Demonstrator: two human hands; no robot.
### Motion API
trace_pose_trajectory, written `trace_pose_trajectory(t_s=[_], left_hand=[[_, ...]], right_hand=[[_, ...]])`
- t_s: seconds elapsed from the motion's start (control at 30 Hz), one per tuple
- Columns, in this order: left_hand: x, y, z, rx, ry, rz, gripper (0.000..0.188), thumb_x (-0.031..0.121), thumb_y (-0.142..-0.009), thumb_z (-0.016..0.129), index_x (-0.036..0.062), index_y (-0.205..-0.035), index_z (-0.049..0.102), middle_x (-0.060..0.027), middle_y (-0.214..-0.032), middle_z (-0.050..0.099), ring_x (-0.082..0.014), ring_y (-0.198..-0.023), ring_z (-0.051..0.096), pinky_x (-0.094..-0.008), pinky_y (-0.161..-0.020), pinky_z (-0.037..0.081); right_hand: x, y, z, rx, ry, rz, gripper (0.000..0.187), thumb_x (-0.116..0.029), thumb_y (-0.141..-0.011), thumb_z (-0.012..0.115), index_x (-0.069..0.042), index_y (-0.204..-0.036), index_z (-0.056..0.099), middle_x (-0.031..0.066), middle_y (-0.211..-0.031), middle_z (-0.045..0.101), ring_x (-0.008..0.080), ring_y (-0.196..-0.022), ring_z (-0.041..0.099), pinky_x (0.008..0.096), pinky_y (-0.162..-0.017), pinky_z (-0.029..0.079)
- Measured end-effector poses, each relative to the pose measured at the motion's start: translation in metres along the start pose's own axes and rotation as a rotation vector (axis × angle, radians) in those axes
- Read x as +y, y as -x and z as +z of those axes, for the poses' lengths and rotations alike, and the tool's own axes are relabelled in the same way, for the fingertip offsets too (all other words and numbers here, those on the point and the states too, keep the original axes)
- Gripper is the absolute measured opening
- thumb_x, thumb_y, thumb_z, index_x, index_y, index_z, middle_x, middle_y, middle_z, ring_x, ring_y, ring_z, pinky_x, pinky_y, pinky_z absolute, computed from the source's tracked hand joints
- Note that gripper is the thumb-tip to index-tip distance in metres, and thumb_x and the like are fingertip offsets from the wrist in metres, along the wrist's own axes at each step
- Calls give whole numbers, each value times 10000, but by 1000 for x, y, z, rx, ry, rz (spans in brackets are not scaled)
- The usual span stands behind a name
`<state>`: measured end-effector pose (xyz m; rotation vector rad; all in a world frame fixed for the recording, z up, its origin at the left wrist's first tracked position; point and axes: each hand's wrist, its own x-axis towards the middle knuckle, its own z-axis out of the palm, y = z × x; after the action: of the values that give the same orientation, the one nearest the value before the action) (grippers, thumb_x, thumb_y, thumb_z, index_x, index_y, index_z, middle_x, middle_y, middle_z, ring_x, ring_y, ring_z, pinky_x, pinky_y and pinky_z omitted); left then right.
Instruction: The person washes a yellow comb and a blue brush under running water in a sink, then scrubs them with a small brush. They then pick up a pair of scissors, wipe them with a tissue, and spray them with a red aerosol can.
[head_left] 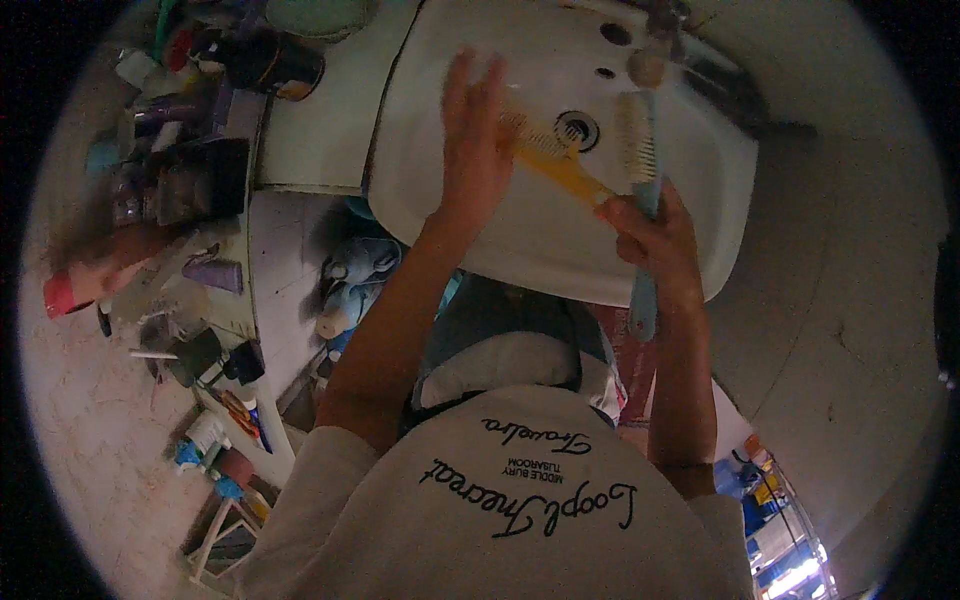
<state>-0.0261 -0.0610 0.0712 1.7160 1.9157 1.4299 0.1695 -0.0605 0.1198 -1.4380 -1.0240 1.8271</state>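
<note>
Over the white washbasin (pixel 420 210), my right hand (pixel 665 245) is closed round a light blue brush (pixel 648 185) with pale bristles. The brush stands nearly upright, its handle reaching down past my wrist. Pinched at its handle end in the same hand is a yellow comb (pixel 565 172), slanting up and left, with its toothed end beside my left hand. My left hand (pixel 475 140) is somewhat blurred, its fingers stretched out along the comb's far end. Whether it touches the teeth is unclear. The basin's drain (pixel 576 131) shows just beyond the comb.
A faucet (pixel 650 60) stands at the basin's back right. On the left, a pale counter (pixel 320 140) carries a dark jar (pixel 285 65), and shelves hold several bottles and tubes. A purple tube (pixel 213 273) lies there. At lower right is a wire rack (pixel 800 540) with coloured items.
</note>
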Motion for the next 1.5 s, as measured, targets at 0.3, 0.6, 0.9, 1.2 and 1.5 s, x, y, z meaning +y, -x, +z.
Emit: trace_pose_trajectory(t_s=[0.3, 0.6, 0.9, 1.2, 1.5], left_hand=[[2, -4, -12, -711, 2116, -821, 896, 748, -698, 243, 41, -1230, 385, -190, -1329, 288, -344, -1237, 259, -481, -863, 413], [28, 9, 3, -499, 1645, -843, 800, 669, -738, 338, -1, -1164, 436, -196, -1175, 464, -322, -1151, 390, -450, -932, 358], [41, 16, 24, -250, 1571, -972, 688, 669, -767, 312, 94, -1124, 439, -61, -997, 528, -178, -885, 488, -326, -766, 421], [54, 27, 35, -183, 1506, -1024, 743, 710, -742, 274, 209, -1291, 274, -82, -1165, 470, -217, -1018, 463, -329, -829, 385], [41, 15, 27, -175, 1400, -870, 752, 739, -711, 235, 327, -1334, 149, -137, -1311, 315, -359, -1141, 372, -475, -918, 333]], right_hand=[[0, -8, -38, -152, 70, -5, 433, -107, -703, 681, -66, -1092, 493, 57, -802, 608, 43, -517, 459, 184, -424, 345], [14, -16, -26, 84, 678, -217, 502, -161, -722, 664, -84, -1189, 493, 85, -1011, 581, 145, -812, 554, 257, -745, 443], [0, -5, 38, 70, 422, -204, 313, -185, -853, 500, -92, -1151, 518, 174, -940, 598, 192, -754, 587, 301, -675, 455], [11, -35, 40, 124, 326, -320, 326, -214, -846, 501, -74, -1141, 519, 212, -745, 566, 142, -642, 523, 304, -634, 438], [45, -31, 31, 214, 606, -581, 281, -182, -851, 489, -59, -1098, 541, 150, -830, 614, 199, -700, 576, 316, -651, 442]])
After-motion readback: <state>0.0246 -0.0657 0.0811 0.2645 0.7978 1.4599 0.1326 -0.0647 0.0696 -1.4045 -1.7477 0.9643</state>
